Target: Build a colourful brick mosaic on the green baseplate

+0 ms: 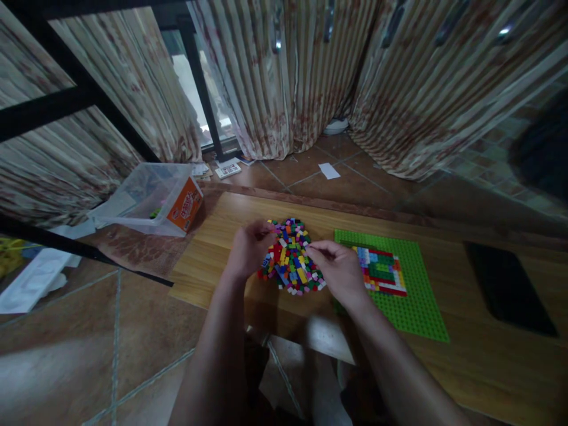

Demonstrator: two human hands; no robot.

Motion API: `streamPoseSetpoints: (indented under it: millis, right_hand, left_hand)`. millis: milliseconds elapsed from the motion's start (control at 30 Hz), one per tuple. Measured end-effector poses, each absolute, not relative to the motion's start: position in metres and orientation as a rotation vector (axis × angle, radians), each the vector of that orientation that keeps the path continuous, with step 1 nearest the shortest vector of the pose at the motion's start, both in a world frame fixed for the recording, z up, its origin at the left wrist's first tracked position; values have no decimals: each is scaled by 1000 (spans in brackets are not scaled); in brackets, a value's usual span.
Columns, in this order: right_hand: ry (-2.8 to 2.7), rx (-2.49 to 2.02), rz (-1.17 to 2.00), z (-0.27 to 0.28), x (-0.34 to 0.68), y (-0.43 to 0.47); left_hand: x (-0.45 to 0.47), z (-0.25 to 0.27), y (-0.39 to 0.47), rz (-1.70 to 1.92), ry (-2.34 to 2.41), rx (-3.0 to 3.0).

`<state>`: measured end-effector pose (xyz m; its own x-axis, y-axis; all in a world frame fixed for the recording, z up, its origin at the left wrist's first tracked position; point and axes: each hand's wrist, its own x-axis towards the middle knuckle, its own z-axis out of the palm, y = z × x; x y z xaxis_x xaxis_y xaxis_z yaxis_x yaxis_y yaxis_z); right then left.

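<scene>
A heap of small building bricks [290, 260] in many colours lies on the wooden table. At its left edge is my left hand [247, 251], with thumb and fingertips pinched together; whatever they hold is too small to make out. My right hand [341, 269] reaches over the right side of the heap, also in a pinch, and any piece between its fingertips is unclear. Right of the heap lies a green baseplate [421, 296]. On it sits a rectangular pattern of bricks [384, 269], red, white, yellow, blue and green, partly covered by my right hand.
A black flat tablet-like object [510, 287] rests at the table's right. Beyond the table's left end stands a clear plastic box [146, 189] with an orange label. Black metal bars [102, 106] cross the left side. Pleated curtains [293, 83] hang behind; papers [329, 171] lie on the tiled floor.
</scene>
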<state>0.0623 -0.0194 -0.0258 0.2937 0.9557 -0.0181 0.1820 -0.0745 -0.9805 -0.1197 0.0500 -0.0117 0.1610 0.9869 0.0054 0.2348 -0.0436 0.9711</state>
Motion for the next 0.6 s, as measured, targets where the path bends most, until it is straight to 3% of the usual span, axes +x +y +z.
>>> streamPoseSetpoints:
  millis: [167,600]
  right_hand:
    - [-1422,-1680,637,-29,63,-22]
    - [-1526,-1716,553,-28,64,-23]
  left_hand:
    - [-135,-19,72,869,1713,1776]
    - [-133,-18,66,468,1757,2135]
